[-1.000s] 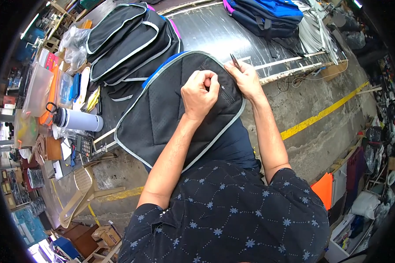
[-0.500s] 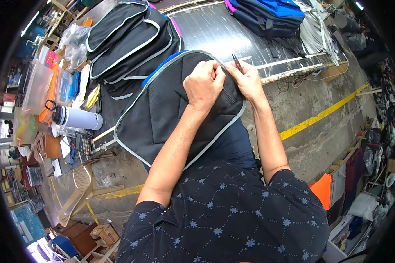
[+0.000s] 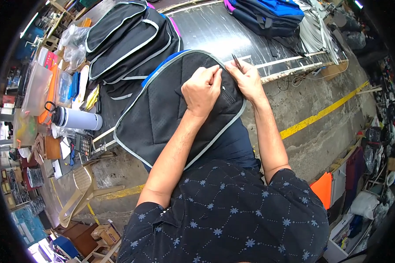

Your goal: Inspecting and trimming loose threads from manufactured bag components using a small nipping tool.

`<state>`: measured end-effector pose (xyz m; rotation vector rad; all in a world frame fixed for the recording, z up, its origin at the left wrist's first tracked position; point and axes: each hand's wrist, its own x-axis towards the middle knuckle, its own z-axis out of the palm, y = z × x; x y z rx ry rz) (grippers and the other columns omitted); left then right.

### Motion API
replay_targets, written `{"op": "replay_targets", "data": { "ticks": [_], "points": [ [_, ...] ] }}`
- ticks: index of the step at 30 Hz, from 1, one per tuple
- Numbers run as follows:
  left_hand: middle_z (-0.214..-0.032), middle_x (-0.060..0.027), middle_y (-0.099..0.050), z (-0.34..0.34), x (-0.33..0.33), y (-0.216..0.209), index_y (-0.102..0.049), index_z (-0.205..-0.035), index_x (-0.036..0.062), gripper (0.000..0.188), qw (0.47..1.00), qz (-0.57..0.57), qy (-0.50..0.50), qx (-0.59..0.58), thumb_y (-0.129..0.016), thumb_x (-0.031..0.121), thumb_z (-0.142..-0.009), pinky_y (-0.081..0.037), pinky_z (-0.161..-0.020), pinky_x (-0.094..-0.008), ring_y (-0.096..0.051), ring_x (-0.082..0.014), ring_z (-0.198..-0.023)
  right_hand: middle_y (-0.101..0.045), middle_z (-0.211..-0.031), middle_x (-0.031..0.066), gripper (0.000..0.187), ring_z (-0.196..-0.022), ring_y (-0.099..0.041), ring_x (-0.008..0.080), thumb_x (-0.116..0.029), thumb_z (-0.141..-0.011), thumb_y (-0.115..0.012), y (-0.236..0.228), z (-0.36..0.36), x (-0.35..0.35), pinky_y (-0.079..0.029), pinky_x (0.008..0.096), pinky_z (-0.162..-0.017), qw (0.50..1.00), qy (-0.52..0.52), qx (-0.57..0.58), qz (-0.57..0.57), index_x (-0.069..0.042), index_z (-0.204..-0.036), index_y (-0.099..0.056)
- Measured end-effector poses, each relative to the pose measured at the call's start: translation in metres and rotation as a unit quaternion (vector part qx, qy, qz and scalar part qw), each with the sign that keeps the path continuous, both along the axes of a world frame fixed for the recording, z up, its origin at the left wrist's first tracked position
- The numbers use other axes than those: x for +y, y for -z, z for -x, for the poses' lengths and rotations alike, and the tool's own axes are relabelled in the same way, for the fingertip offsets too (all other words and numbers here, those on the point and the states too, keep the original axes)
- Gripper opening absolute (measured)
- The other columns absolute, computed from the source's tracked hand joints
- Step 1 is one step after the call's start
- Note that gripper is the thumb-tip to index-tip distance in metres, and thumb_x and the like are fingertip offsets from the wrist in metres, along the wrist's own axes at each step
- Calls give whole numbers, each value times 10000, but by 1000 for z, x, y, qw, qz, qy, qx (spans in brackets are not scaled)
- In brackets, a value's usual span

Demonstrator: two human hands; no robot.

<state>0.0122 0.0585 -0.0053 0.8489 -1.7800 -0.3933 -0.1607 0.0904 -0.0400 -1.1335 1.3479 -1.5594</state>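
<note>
Across my lap and the bench edge lies a black padded backpack panel (image 3: 166, 109) with grey edge binding and some blue along its far side. My left hand (image 3: 202, 91) is closed in a pinch above the panel; whatever its fingertips grip is too small to make out. A short zipper (image 3: 227, 95) shows just right of that hand. My right hand (image 3: 249, 82) is at the panel's far right edge, fingers closed around small dark thread snips (image 3: 236, 62), whose pointed blades stick up past the thumb. The handles are hidden in the palm.
Stacked black panels with grey binding (image 3: 127, 44) lie at the far left of the dark bench (image 3: 202, 26). A blue and black backpack (image 3: 265, 19) and a bundle of grey strips (image 3: 316, 35) sit far right. Left are a white bottle (image 3: 81, 118), a calculator (image 3: 83, 143) and a beige chair (image 3: 83, 190).
My left hand has shifted slightly left and toward me, away from the right hand, uncovering more of the zipper. The right hand and the panel have stayed nearly still.
</note>
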Motion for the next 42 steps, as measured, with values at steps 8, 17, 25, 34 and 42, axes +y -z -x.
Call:
{"op": "replay_targets", "data": {
  "ticks": [8, 17, 25, 34, 42],
  "points": [
    [-667, -58, -596, 10, -2, -3, -762, -889, 51, 78, 997, -68, -18, 1, -798, 117, -870, -468, -557, -339, -555, -176, -544, -723, -955, -11, 213, -880, -620, 69, -189, -1027, -753, -8, -4, 2, -515, 263, -791, 1000, -16, -5, 9, 18, -1080, -750],
    [-687, -66, -599, 8, 3, 13, -738, -919, 34, 58, 986, -140, 2, 90, -785, 50, -887, -442, -530, -343, -521, -161, -542, -681, -887, 40, 189, -790, -635, 118, -151, -989, -782, -48, -25, 31, -522, 283, -750, 953, 126, 245, 125, -3, -1098, -737],
    [-668, -51, -575, 12, 1, 17, -739, -921, 13, 69, 979, -172, 7, 110, -792, 51, -897, -413, -515, -321, -471, -115, -529, -688, -869, 118, 261, -747, -682, 244, -39, -865, -831, -50, -13, 39, -538, 352, -674, 874, 107, 444, 166, -39, -1117, -762],
    [-673, -67, -596, 13, 0, 17, -731, -921, 15, 82, 985, -145, 0, 91, -795, 62, -899, -440, -524, -338, -506, -143, -530, -703, -862, 95, 227, -768, -701, 287, -60, -861, -830, -49, -21, 24, -545, 387, -689, 846, 124, 478, 200, -61, -1082, -776],
    [-643, 95, -474, 12, 0, 17, -749, -974, 8, 41, 984, -143, 12, 102, -763, 45, -964, -352, -525, -234, -395, -7, -585, -716, -879, 93, 178, -758, -708, 275, -80, -890, -817, -42, -19, 22, -550, 379, -689, 828, 123, 510, 198, -63, -1059, -764]
  ]
}}
